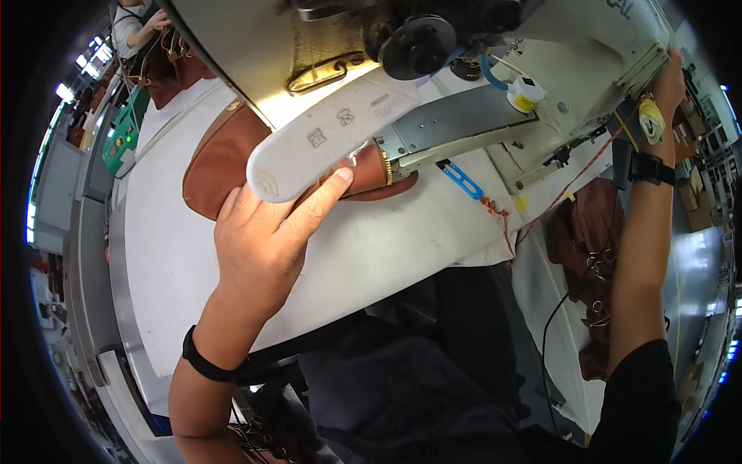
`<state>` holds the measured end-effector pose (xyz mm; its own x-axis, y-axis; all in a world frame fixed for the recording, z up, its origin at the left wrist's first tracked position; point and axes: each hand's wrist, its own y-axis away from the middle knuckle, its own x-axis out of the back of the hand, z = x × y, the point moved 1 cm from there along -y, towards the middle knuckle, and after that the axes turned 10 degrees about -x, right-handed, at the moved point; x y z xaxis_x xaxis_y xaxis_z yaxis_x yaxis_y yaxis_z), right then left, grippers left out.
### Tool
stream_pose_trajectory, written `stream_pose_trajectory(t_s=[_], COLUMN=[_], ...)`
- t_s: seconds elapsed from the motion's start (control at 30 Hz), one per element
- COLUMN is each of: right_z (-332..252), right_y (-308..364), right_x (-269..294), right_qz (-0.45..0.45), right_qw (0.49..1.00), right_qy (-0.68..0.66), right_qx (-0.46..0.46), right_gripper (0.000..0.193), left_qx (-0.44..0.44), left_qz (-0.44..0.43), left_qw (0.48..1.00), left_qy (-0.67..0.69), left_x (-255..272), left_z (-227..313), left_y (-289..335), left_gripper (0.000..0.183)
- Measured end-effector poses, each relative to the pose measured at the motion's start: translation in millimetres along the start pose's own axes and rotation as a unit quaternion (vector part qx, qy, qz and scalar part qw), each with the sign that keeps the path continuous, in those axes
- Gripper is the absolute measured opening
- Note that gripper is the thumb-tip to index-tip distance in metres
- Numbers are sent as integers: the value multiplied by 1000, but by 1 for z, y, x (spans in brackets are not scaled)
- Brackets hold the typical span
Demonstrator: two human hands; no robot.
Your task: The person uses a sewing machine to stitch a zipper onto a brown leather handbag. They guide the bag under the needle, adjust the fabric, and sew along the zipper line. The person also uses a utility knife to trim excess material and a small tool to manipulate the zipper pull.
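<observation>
A brown leather piece (224, 158), curved like part of a bag, lies around the narrow arm (456, 120) of a sewing machine. Gold teeth, like a zipper's, run across its right end. My left hand (259, 240) rests on the leather with fingers stretched and spread. Its index fingertip lies beside the metal presser foot (355, 155). A white rounded panel (325, 135) hangs above and hides part of the leather and fingertips. My right hand (674, 81) reaches to the far right end of the machine head (572, 62); its fingers are hidden there.
A blue tool (461, 179) on an orange cord lies on the white table (371, 240). A small white bottle (525, 94) stands on the machine. Brown leather pieces with metal rings (591, 263) lie at right. Another person (135, 31) works at the far left, near a green control box (124, 135).
</observation>
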<state>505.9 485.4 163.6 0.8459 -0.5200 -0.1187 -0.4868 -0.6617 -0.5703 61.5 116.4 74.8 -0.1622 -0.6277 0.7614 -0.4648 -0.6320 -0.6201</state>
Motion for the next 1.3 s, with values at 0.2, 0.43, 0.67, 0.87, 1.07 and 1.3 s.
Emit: stream_pose_trajectory(t_s=[0.2, 0.43, 0.67, 0.87, 1.07, 1.3], right_z=[1, 4, -2, -4, 8, 4], right_y=[10, 3, 9, 13, -3, 10], right_x=[-3, -1, -4, -6, 1, -7], right_qz=[-1, -2, 15, 24, 10, 6], right_qw=[998, 998, 998, 999, 998, 999], right_qy=[-35, -7, -22, -25, -3, -29], right_qx=[-58, -68, -54, -41, -55, -45], right_gripper=[65, 67, 64, 63, 63, 62], left_qx=[-12, -15, -17, -22, -27, -19], left_qz=[2, 1, -5, -3, 0, 1], left_qw=[1000, 1000, 1000, 1000, 1000, 1000], left_qy=[3, 7, -5, -15, -13, -14], left_x=[3, 2, 2, 1, -1, 0], left_z=[-3, -3, -2, -1, -3, -2], left_y=[-3, 0, 1, 3, 3, 6], left_gripper=[50, 51, 51, 50, 51, 51])
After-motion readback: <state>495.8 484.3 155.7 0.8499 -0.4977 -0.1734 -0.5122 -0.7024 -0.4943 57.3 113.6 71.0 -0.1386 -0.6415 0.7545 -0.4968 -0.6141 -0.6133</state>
